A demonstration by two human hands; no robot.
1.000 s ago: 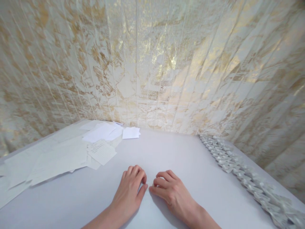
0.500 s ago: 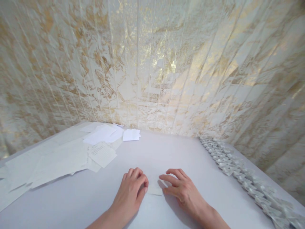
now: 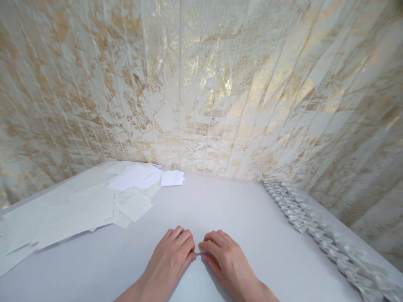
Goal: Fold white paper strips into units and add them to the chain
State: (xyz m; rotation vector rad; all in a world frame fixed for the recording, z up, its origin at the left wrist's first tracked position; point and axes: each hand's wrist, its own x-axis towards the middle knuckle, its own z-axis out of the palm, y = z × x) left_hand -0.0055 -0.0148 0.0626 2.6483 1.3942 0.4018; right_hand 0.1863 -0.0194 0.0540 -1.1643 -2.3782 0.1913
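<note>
My left hand (image 3: pixel 171 256) and my right hand (image 3: pixel 225 261) lie close together on the white table (image 3: pixel 245 218), fingers curled and fingertips nearly meeting. Between the fingertips a small white piece of paper (image 3: pixel 200 253) shows only as a thin edge. Both hands pinch or press it; most of it is hidden under the fingers.
Loose white paper sheets (image 3: pixel 78 209) spread over the table's left side, with a small printed slip (image 3: pixel 132 203) and a little stack (image 3: pixel 172 178) near the back. A long row of folded silvery-white pieces (image 3: pixel 317 228) runs along the right edge. A gold-patterned curtain (image 3: pixel 201 84) hangs behind.
My right hand had moved off to the right, baring a small white paper; now it has come back beside the left hand, and the paper is nearly covered.
</note>
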